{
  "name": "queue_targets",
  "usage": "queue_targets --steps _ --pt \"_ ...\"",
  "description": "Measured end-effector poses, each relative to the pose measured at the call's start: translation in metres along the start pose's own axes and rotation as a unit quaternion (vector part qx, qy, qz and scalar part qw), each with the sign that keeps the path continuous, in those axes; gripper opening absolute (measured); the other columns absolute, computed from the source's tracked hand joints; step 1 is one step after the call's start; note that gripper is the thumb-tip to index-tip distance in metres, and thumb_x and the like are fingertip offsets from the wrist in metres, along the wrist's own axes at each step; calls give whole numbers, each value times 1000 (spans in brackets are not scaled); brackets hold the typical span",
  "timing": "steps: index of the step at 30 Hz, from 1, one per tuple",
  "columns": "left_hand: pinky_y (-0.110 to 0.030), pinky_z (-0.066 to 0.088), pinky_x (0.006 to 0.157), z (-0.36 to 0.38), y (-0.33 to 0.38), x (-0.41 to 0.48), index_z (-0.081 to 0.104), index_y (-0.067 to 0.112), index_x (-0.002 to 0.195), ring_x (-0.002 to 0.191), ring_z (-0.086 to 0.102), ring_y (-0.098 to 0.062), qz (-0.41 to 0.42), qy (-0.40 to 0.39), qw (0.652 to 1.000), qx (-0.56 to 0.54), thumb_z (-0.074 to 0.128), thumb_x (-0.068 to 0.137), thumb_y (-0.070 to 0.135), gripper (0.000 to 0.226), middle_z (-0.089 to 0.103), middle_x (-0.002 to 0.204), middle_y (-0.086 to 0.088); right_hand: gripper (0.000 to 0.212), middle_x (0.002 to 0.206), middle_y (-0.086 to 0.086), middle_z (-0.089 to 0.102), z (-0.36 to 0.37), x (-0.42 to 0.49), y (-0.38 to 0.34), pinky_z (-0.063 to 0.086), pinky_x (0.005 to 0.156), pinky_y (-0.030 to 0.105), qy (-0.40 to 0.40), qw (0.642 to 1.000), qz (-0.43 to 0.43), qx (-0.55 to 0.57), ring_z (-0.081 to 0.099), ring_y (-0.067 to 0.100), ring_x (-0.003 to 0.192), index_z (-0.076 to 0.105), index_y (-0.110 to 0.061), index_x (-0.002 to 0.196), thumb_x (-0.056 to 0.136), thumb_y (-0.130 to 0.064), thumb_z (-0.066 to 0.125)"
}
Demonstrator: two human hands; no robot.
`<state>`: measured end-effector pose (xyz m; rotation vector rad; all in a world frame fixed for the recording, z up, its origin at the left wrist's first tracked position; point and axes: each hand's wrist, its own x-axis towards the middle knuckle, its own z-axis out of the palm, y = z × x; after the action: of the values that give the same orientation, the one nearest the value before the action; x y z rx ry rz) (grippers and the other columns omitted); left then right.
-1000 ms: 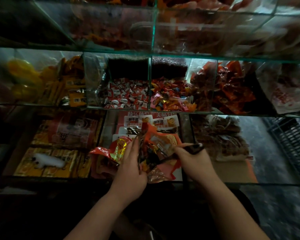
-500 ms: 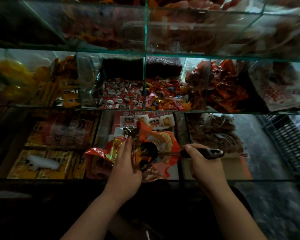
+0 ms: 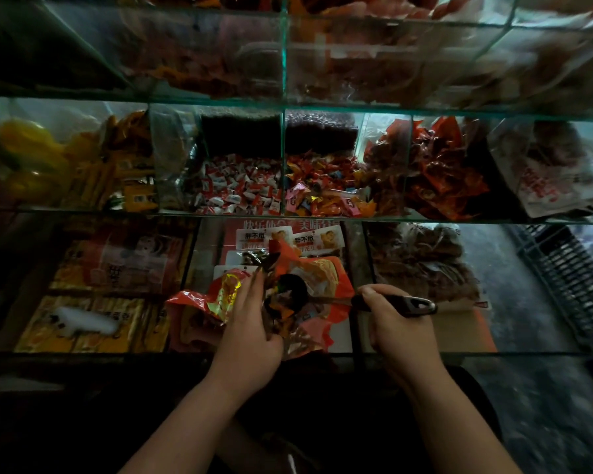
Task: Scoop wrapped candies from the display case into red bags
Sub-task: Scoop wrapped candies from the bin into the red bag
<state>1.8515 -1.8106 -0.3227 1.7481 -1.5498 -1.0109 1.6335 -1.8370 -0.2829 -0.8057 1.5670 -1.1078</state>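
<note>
Status: red bag (image 3: pixel 334 282) is low centre, crumpled, mouth open upward, in front of the bottom tier of the display case (image 3: pixel 83 211). Your left hand (image 3: pixel 250 333) holds it, fingers running up its left side and thumb hooked round the near edge. A few wrapped pieces show in the mouth; too dark to count.

The scoop (image 3: pixel 290 288) has its dark bowl in the bag mouth, handle running out level to the right. Your right hand (image 3: pixel 397 323) is clamped round that handle, butt end sticking out past the knuckles. Hands are apart, bag between them.

Red foil with gold print (image 3: pixel 202 299) bunches just left of your left hand, touching it. Can't tell if it's the same bag or a second one.

In the middle tier above the bag, wrapped candies (image 3: pixel 240 186) in white and red fill one compartment. Orange and pink candies (image 3: pixel 322 193) fill the next one right, past a glass divider. Red packets (image 3: pixel 442 176) lie further right, yellow packs (image 3: pixel 117 165) to the left. White-labelled packs (image 3: pixel 264 236) lie behind the bag. A dark slatted crate (image 3: pixel 569 275) is at far right.
</note>
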Motion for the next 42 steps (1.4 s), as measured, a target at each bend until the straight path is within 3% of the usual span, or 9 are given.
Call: queue_targets --steps 3,7,11,14,20,23,30,37,42 --pt "-47 38 118 -2 0 -1 3 43 161 151 27 -28 -13 11 1000 2 64 88 11 100 0 160 35 11 52 -4 64 -3 2 -3 39 36 17 18 998 21 60 55 2 38 81 -17 87 92 -20 72" --pt "-27 20 120 -2 5 -1 11 29 163 155 8 -10 9 57 997 42 69 91 19 93 4 162 28 14 54 5 63 -18 0 -9 34 37 20 34 996 -5 84 48 11 34 80 -12 87 83 -24 72" --pt "-36 14 123 3 19 2 30 17 158 156 4 -11 97 116 979 134 70 93 27 77 8 165 15 16 72 17 75 -21 -9 -17 47 39 25 17 994 -5 106 69 27 48 75 -12 83 96 -14 65" --pt "-46 19 126 8 29 10 40 15 153 155 11 -10 145 106 969 171 66 95 29 65 24 164 4 10 77 20 76 -24 -16 -25 60 54 32 0 987 16 159 77 40 70 70 -4 86 95 -4 66" --pt "-42 20 126 11 30 27 48 18 150 148 27 -15 112 87 970 196 55 101 44 56 40 157 1 19 81 27 75 -42 -34 -42 63 65 34 -42 985 -18 169 77 44 78 76 -7 82 82 12 73" --pt "-44 27 122 12 31 30 49 19 150 147 32 -19 118 85 969 202 45 101 51 58 42 155 1 21 83 29 75 -49 -41 -52 63 65 35 -64 983 -43 169 77 45 79 78 -12 80 78 9 76" --pt "-38 40 113 4 60 45 62 13 136 135 46 -16 188 120 959 176 56 99 37 45 55 141 0 8 72 20 73 -61 -45 -74 61 55 33 -57 974 -51 213 76 43 69 77 -17 69 61 -15 74" --pt "-28 36 110 -15 109 87 60 9 136 132 47 -16 291 138 936 143 67 92 37 53 56 139 -4 11 77 15 76 -65 -29 -98 63 60 32 -6 963 -42 265 79 37 78 63 -5 87 95 -6 56" --pt "-26 38 110 -20 123 111 54 17 143 135 44 -10 311 79 939 126 73 93 40 59 48 147 1 7 80 15 78 -49 -15 -108 64 64 31 10 954 -36 296 79 35 85 58 -3 99 101 -7 53"
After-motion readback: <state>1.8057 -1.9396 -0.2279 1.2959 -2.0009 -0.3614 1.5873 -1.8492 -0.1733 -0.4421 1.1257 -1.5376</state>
